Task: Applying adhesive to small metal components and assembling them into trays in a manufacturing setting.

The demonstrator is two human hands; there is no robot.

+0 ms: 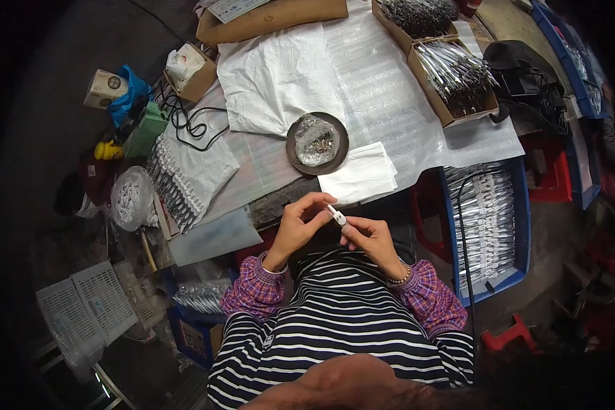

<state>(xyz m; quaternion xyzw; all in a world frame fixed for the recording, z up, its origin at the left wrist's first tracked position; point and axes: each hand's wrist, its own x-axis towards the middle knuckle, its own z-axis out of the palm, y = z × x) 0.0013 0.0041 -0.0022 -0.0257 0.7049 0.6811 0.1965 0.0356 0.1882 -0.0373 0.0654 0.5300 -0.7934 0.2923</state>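
Note:
In front of my striped top, my left hand (pixel 298 229) and my right hand (pixel 373 241) meet at a small white plastic part (pixel 338 217). The fingers of my right hand pinch its lower end. At its upper tip are the thumb and forefinger of my left hand, closed round it. Just beyond my hands lie folded white sheets (pixel 359 174) on the table's near edge. A dark round bowl (pixel 293 149) stands behind them, holding a clear plastic bag (pixel 310 134) with small metal pieces inside.
A carton of thin silvery rods (pixel 451 68) stands at the back right. A blue crate (pixel 525 239) of silvery parts with white ends is low on my right. At the left lie a row of similar parts (pixel 174 181) and a black cable (pixel 197 131). White sacking (pixel 273 82) covers the table.

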